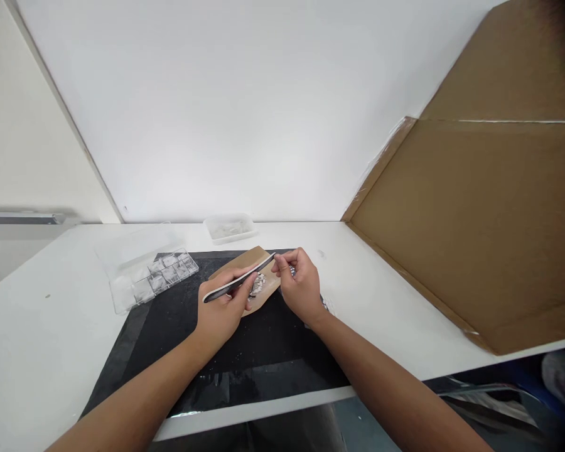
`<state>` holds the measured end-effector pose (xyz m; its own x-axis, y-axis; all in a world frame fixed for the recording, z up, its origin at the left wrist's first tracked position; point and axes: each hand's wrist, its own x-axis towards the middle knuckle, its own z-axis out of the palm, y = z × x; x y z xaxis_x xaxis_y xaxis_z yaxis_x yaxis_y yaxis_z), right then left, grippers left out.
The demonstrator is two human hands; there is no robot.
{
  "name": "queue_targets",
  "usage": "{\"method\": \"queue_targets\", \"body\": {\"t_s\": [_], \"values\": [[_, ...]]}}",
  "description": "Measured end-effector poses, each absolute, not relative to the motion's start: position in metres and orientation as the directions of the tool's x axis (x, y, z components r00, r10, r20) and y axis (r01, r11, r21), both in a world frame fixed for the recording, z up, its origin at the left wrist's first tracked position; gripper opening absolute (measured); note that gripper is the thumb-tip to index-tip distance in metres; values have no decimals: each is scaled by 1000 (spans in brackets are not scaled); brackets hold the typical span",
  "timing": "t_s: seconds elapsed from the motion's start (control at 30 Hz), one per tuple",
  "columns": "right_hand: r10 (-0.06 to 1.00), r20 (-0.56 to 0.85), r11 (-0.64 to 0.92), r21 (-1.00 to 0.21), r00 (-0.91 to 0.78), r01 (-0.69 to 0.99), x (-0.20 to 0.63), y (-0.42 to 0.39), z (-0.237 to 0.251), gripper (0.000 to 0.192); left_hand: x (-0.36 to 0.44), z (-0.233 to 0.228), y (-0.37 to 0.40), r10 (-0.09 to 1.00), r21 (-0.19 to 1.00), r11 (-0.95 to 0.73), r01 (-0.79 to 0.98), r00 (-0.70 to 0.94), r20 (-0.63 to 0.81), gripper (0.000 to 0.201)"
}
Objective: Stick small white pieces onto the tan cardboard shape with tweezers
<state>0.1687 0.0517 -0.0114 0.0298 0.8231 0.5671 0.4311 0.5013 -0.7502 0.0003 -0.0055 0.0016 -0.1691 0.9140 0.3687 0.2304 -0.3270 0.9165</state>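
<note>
My left hand (223, 307) grips a long thin file (238, 279), dark with a pale edge, held slanting up to the right. My right hand (300, 284) pinches a small pale piece against the file's far tip; the piece is too small to make out. Under both hands lies a brown paper sheet (245, 260) with a little heap of small pale bits (257, 284) on it. All of this sits on a black mat (263, 345) on the white table (37, 326).
A clear compartment box (145, 273) with its lid open stands left of the mat. A small clear tub (229, 227) sits by the back wall. A large brown cardboard sheet (480, 226) leans at the right. The table's front edge runs just below my forearms.
</note>
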Motion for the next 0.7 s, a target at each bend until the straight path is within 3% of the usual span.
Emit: {"method": "queue_targets", "body": {"t_s": [0.27,0.47,0.7], "values": [[770,632,597,-669,-84,442,155,38,-12,19,-1,2,-5,913,917,-336,217,-164,374,22],[812,583,523,-737,11,428,161,46,-13,18,0,2,-6,923,925,-305,226,-168,346,24],[845,526,528,-793,-95,304,159,44,-17,17,1,3,-5,933,948,-273,165,-193,302,28]]}}
